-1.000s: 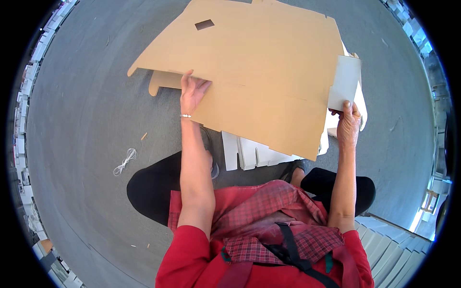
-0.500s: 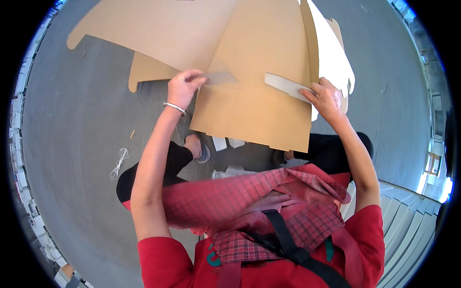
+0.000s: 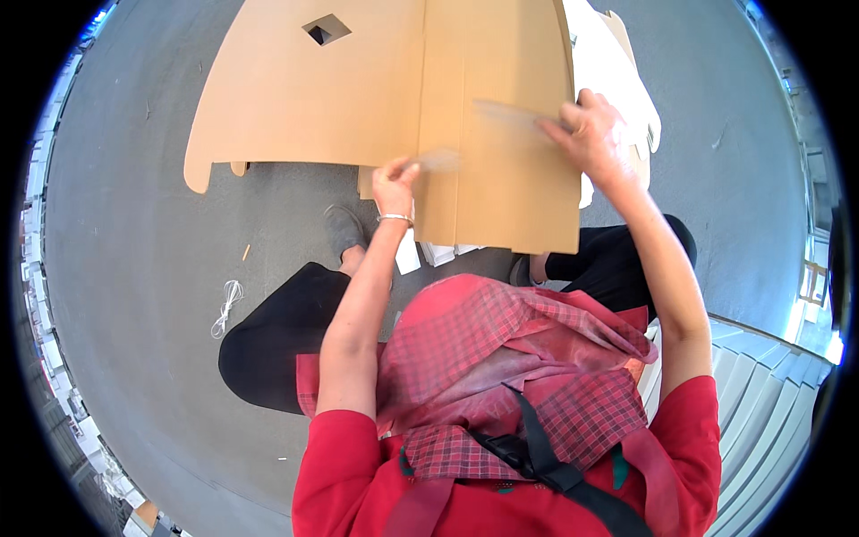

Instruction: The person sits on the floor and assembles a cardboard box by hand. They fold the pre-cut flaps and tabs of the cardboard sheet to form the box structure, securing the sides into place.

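A large folded brown cardboard piece spreads out in front of me, with crease lines down its middle and a diamond-shaped hole in its left panel. My left hand is closed in a pinch on a short pale strip, which is blurred and held over the cardboard near a crease. Farther right and higher up, my right hand pinches a longer whitish strip, also smeared by motion. Whether either strip touches the cardboard I cannot tell. Beyond my right hand shows a white-faced panel.
White flat pieces lie on the grey floor between my feet. At the left are a bundle of white cord and a small tan scrap. Several pale stacked panels stand at my right side.
My left hand has moved right and slightly down with its strip, while the right hand has lifted with its own. The left cardboard panel has swung right, bringing its hole into view.
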The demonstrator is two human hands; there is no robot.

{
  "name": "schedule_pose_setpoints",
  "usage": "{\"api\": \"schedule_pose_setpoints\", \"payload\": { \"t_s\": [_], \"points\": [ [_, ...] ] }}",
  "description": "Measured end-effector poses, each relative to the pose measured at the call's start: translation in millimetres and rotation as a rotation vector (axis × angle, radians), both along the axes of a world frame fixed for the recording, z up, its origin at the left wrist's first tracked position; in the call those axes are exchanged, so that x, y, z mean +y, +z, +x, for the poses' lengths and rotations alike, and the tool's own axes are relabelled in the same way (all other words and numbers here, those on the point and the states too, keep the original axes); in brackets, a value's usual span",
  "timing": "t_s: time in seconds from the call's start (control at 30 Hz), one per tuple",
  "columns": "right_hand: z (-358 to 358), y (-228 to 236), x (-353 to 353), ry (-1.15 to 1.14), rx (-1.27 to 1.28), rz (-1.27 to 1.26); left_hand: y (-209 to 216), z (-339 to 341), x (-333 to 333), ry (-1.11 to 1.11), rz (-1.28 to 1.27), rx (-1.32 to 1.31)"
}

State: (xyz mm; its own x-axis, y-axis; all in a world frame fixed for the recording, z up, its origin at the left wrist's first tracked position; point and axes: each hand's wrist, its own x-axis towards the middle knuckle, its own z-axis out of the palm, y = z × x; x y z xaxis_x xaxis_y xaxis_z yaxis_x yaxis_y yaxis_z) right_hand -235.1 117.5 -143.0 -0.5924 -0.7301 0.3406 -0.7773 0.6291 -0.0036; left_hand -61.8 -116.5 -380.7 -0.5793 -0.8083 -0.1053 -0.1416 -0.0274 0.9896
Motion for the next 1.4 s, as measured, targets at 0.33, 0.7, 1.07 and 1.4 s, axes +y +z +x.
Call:
{"api": "schedule_pose_setpoints", "payload": {
  "t_s": [0.33,0.7,1.07,1.4],
  "points": [
    [-44,-3,-66,0.006,-0.211,-0.266,210,-56,-192,0.021,0.026,0.193],
    [19,-212,-149,0.037,-0.323,-0.232,132,25,-220,-0.172,-0.731,-0.16],
    [38,-256,-127,0.317,-0.228,0.116,-15,34,-210,0.021,-0.774,-0.201],
    [24,-257,-116,0.407,-0.265,0.115,-30,35,-218,-0.023,-0.63,-0.328]
  ]
}}
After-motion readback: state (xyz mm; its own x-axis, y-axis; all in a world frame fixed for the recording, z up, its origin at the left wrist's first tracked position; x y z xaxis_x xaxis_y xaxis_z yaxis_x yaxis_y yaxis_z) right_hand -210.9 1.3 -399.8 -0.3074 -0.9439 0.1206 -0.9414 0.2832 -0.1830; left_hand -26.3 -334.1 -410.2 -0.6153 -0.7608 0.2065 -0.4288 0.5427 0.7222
